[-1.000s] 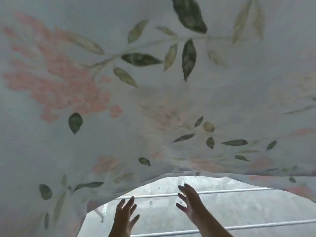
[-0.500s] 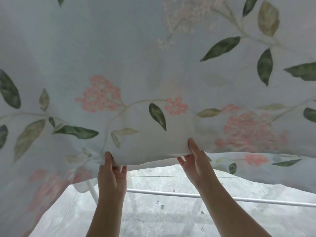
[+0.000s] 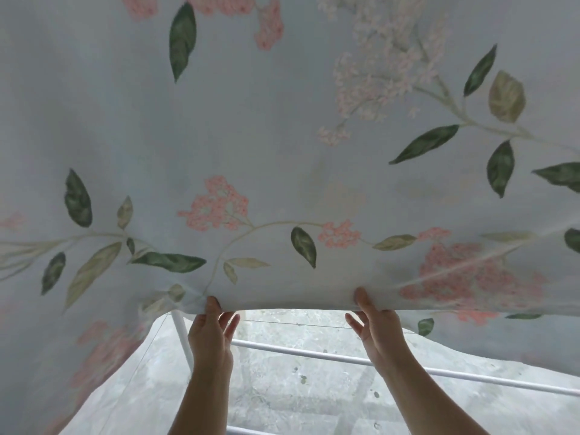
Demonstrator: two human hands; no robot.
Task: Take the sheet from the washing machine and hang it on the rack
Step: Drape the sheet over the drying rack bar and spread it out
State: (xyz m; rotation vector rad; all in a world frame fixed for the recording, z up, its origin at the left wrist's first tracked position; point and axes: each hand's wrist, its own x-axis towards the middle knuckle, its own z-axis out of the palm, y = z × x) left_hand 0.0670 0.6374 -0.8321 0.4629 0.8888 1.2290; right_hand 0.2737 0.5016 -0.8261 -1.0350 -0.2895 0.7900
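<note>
A pale blue sheet (image 3: 282, 136) printed with green leaves and pink flowers fills most of the view, spread wide above and in front of me. My left hand (image 3: 212, 334) pinches its lower hem with the thumb on top and the fingers beneath. My right hand (image 3: 375, 331) pinches the same hem further right, in the same way. Under the hem show the white bars of the drying rack (image 3: 314, 351), one running across and one upright at the left. The sheet hides the rest of the rack.
A grey concrete floor (image 3: 298, 394) with dark specks lies below the rack. The sheet hangs down on the left side to the bottom of the view. Another white bar (image 3: 248, 431) crosses at the bottom edge.
One second ago both hands were open below the billowing sheet. They have since taken hold of its hem, and the fabric now hangs spread out with the hem held level.
</note>
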